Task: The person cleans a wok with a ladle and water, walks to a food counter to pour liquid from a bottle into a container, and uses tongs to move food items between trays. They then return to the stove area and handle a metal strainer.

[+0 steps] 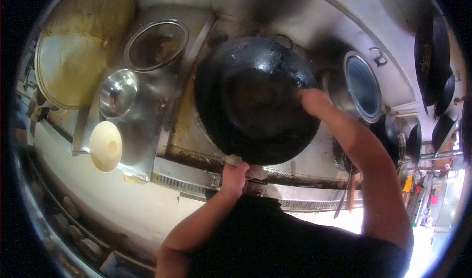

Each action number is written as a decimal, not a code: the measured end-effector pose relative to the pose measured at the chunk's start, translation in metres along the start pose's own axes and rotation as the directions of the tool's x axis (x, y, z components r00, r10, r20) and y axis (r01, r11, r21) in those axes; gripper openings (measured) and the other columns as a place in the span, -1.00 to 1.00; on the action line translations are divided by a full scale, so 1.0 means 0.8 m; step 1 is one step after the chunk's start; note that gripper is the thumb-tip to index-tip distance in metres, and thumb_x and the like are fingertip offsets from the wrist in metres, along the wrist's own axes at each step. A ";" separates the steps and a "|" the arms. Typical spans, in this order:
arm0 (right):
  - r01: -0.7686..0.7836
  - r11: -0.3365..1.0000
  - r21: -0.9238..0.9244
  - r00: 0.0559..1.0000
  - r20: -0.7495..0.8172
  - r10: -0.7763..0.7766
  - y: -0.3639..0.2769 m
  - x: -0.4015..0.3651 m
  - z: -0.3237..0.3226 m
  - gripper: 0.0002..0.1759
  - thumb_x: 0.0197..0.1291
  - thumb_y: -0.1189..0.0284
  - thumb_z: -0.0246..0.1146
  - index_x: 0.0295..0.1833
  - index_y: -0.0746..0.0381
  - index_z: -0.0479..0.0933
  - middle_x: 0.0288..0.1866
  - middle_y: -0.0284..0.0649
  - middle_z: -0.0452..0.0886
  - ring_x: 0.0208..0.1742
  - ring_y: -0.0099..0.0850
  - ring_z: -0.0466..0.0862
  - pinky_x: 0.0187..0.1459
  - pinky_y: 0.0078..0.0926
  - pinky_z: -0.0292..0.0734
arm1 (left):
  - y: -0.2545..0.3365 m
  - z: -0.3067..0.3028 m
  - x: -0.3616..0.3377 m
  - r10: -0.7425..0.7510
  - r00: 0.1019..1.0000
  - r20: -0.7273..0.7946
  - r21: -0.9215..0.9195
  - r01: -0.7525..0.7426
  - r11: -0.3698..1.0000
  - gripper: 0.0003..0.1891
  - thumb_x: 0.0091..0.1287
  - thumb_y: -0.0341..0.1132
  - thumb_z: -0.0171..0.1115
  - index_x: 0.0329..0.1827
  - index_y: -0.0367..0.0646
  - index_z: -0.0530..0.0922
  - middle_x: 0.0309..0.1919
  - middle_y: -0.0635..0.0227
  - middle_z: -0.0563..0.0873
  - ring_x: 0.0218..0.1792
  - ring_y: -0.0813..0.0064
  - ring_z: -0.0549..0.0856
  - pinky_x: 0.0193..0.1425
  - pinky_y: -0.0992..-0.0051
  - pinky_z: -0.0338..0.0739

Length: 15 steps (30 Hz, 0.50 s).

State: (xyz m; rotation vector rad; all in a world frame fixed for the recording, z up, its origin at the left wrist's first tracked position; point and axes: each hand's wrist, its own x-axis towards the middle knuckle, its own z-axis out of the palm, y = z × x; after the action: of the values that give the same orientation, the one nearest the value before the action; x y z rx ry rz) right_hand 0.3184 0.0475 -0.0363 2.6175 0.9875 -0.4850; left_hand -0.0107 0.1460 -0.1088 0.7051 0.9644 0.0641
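Wok: a large black wok (255,96) sits on the burner at the centre of the frame, its inside dark and glossy, with a small loop handle at its far rim.
Left hand: the left hand (235,176) is at the wok's near rim, just below centre, fingers closed tight around the edge; something pale, perhaps a cloth, shows between hand and metal.
Right hand: the right hand (312,101) lies inside the wok against its right wall, blurred; I cannot tell whether it is open or closed, or whether it holds anything.
Stove surround: a stained steel counter (147,130) runs to the left of the burner.
Strainer: a round mesh strainer (156,44) rests at upper left, just beside the wok.
Bowls: a shiny steel bowl (118,92) sits below the strainer; a cream bowl (105,146) sits lower still, at the counter's edge.
Big pan: a wide, greasy round pan (81,47) fills the upper left corner.
Pot: a steel pot (363,85) stands just right of the wok, behind the right forearm.
Spare woks: several dark woks (432,57) hang at the far right.
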 end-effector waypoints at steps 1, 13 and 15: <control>-0.011 0.997 0.076 0.996 -0.085 0.017 -0.011 0.025 -0.009 -0.55 0.08 0.41 0.08 0.15 -0.02 0.48 -0.06 -0.04 0.61 -0.03 -0.09 0.60 0.00 -0.15 0.50 | -0.002 -0.002 0.003 -0.015 1.000 0.002 0.009 0.015 1.000 -0.83 0.10 -0.45 0.18 -0.26 -0.33 0.49 -0.39 0.25 0.59 -0.39 0.38 0.61 -0.39 0.42 0.61; 0.328 0.845 0.423 0.895 0.147 -0.421 -0.121 -0.066 0.017 -0.57 0.11 0.34 0.15 0.15 0.03 0.48 -0.06 -0.07 0.61 -0.05 -0.09 0.60 0.01 -0.24 0.50 | 0.002 0.000 -0.001 -0.095 0.991 0.093 -0.110 0.105 0.988 -0.80 0.08 -0.45 0.21 -0.21 -0.21 0.48 -0.28 0.32 0.57 -0.29 0.40 0.61 -0.28 0.38 0.58; 0.267 0.929 0.256 0.937 0.157 -0.313 -0.092 -0.100 0.016 -0.54 0.12 0.34 0.13 0.19 -0.01 0.45 -0.07 -0.07 0.62 -0.06 -0.10 0.61 -0.01 -0.20 0.51 | -0.004 -0.007 0.006 -0.091 0.988 0.128 -0.111 0.105 0.988 -0.79 0.08 -0.45 0.21 -0.21 -0.20 0.48 -0.29 0.32 0.57 -0.30 0.41 0.61 -0.26 0.36 0.57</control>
State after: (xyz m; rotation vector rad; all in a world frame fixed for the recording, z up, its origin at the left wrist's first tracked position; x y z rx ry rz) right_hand 0.2097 0.0492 -0.0262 2.5597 1.3300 -0.9646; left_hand -0.0128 0.1477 -0.1164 0.5463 0.8685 -0.0094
